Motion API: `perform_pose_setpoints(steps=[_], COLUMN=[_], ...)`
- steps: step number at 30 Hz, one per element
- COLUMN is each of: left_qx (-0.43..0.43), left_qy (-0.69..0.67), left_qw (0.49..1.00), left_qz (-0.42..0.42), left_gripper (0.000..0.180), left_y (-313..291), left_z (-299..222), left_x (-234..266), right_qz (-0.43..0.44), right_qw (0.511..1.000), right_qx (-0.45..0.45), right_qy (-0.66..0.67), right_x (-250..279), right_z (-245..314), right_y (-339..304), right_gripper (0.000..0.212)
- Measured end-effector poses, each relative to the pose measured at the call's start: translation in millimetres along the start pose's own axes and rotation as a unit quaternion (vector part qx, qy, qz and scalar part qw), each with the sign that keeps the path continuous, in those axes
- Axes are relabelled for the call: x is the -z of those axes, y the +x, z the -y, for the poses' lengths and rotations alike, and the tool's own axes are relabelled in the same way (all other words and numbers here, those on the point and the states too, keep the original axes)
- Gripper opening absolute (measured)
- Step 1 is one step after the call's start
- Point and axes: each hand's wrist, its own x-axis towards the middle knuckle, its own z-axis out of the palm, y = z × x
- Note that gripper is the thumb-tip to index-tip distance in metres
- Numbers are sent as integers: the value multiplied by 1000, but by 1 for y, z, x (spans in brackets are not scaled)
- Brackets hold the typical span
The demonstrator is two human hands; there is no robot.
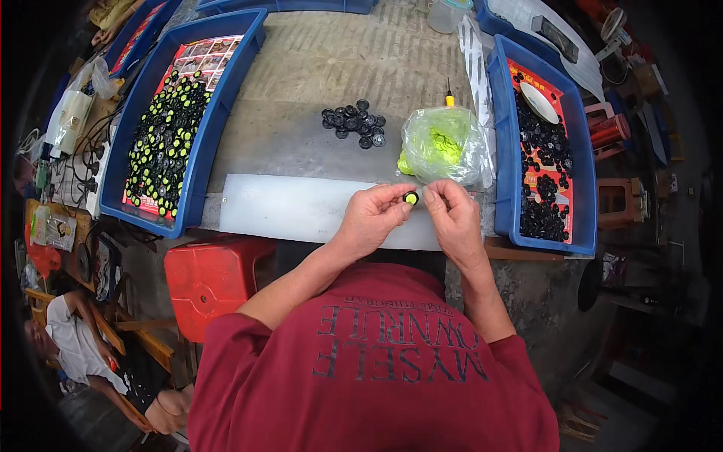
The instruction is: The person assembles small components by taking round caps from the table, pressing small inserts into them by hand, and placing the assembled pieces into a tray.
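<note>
Pinching 1 blk disc (411, 198), L-hand (370, 218)

Over my remote feed I observe a worn grey workbench (286, 98), well lit, its surroundings falling into shadow. A red plastic stool (215, 279) stands by its near edge, left; a slatted wooden chair (147, 343) lies beyond, and a brownish plastic stool (614, 200) at far right.

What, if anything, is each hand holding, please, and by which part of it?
The left hand pinches a small black disc with a yellow-green centre by its rim; whether the right hand holds anything cannot be told.
</note>
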Motion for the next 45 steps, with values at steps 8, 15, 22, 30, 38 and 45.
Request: perform_pose_setpoints(steps=[8,15,22,30,38,45], left_qx=[8,2,-10,-16,-26,-136], left_qy=[-9,9,-19,10,13,234], left_qw=[1000,1000,1000,1000,1000,963], left_qz=[9,11,11,3,10,10], left_gripper=[28,27,23,21,20,18], left_y=[0,-1,-2,-6,-5,-8], left_z=[-2,-4,-4,-13,-14,-25], left_x=[0,0,1,-2,-1,-3], right_qz=[61,78,62,32,9,-26], right_qw=[997,993,991,993,995,991], right_qx=[-35,-49,-15,38,73,114], right_qy=[30,79,117,105,67,57], right_x=[1,-2,-8,-12,-15,-15], right_z=[-6,-11,-16,-13,-9,-4], right_y=[-6,-7,-10,-14,-16,-16], right_gripper=[15,14,10,5,3,3])
